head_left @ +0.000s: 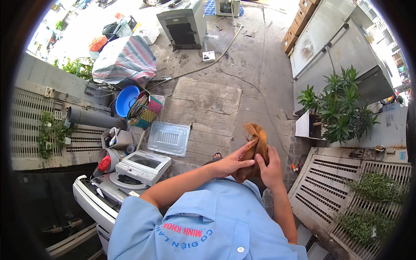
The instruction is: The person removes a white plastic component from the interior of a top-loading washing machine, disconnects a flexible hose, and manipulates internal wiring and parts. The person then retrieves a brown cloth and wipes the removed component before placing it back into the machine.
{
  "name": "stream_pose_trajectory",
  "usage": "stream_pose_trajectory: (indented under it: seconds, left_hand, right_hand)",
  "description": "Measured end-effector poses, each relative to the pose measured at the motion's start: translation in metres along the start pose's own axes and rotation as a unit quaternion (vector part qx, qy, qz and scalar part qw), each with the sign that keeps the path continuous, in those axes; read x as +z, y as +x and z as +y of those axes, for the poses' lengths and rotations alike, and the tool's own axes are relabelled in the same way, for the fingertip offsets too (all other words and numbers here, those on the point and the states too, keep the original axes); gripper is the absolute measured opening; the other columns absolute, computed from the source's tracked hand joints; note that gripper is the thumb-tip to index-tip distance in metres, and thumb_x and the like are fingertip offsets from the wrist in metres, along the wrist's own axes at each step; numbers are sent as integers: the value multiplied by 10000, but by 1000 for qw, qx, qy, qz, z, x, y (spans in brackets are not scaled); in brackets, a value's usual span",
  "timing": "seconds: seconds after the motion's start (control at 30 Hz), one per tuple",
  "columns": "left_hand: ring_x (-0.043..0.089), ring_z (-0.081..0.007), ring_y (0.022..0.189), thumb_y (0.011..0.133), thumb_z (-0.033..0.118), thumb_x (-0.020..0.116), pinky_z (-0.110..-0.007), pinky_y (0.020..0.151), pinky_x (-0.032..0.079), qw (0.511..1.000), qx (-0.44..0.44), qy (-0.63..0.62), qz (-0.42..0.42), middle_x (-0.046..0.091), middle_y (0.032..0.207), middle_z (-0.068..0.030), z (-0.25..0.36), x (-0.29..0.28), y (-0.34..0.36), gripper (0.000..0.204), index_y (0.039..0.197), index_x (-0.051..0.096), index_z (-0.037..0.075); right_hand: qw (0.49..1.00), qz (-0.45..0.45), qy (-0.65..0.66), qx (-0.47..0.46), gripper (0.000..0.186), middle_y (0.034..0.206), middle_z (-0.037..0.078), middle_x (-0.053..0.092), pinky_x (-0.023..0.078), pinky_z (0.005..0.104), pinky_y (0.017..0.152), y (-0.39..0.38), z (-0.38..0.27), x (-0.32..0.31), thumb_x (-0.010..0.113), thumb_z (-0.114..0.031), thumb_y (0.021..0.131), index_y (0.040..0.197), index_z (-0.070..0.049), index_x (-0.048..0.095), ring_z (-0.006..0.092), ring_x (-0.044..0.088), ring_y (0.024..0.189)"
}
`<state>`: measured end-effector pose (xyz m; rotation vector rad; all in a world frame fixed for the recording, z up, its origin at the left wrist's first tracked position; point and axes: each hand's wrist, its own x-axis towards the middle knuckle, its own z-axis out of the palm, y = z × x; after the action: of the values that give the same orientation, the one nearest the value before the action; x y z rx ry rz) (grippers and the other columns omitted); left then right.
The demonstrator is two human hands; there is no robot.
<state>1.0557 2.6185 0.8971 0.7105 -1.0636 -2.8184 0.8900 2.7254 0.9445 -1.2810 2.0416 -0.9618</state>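
Observation:
A crumpled orange-brown cloth is bunched in front of my chest, its darker lower part hanging between my hands. My left hand grips it from the left, with fingers along its side and thumb stretched toward the middle. From the right, my right hand closes on the same cloth, thumb laid over its front. Some fingertips are hidden behind the folds.
At left are a washing machine top panel, a grey lid, a woven basket and a blue basin. A hose crosses the concrete floor. A grey appliance stands ahead; a potted plant is right.

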Motion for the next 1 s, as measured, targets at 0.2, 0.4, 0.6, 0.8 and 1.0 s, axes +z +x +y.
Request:
stream_pose_trajectory:
  seconds: [0.2, 0.4, 0.6, 0.8, 1.0]
  left_hand:
    - [305, -219, 1516, 1079, 169, 556, -378, 1227, 300, 975, 149, 167, 13, 305, 1655, -122, 122, -95, 164, 707, 1662, 159, 115]
    - [346, -216, 1498, 1104, 200, 479, -364, 1226, 299, 980, 136, 111, 91, 349, 1644, -108, 222, -182, 271, 566, 1625, 300, 68]
    - [483, -209, 1398, 1096, 224, 508, -368, 1191, 346, 969, 165, 133, 126, 524, 1514, -109, 307, -272, 354, 473, 1532, 467, 45]
    - [724, -242, 911, 1048, 146, 568, -356, 831, 555, 858, 117, 467, 178, 756, 1016, -133, 454, -419, 487, 301, 1323, 680, 102]
    - [683, -258, 662, 889, 192, 785, -359, 652, 531, 792, 178, 536, 233, 763, 832, -113, 620, -502, 615, 122, 983, 824, 124]
  right_hand:
    - [986, -40, 106, 123, 417, 1074, 203, 634, 497, 410, 885, 213, 84, 11, 529, -337, 1074, 1152, 60, 628, 343, 639, 1021]
    - [993, -47, -36, -107, 583, 1438, 198, 501, 434, 466, 1081, 423, 104, 7, 587, -319, 1036, 1537, -76, 411, 369, 521, 1282]
    - [927, -275, -127, -220, 479, 1291, 148, 614, 478, 446, 963, 617, 118, 24, 638, -313, 997, 1392, -62, 536, 342, 605, 1155]
    - [927, -217, -197, -232, 247, 827, 76, 701, 519, 424, 674, 824, 166, 92, 675, -323, 959, 899, -84, 662, 292, 697, 768]
    - [964, -106, -172, -170, 238, 751, 51, 657, 507, 408, 580, 1008, 176, 57, 703, -322, 935, 840, -104, 682, 270, 671, 684]
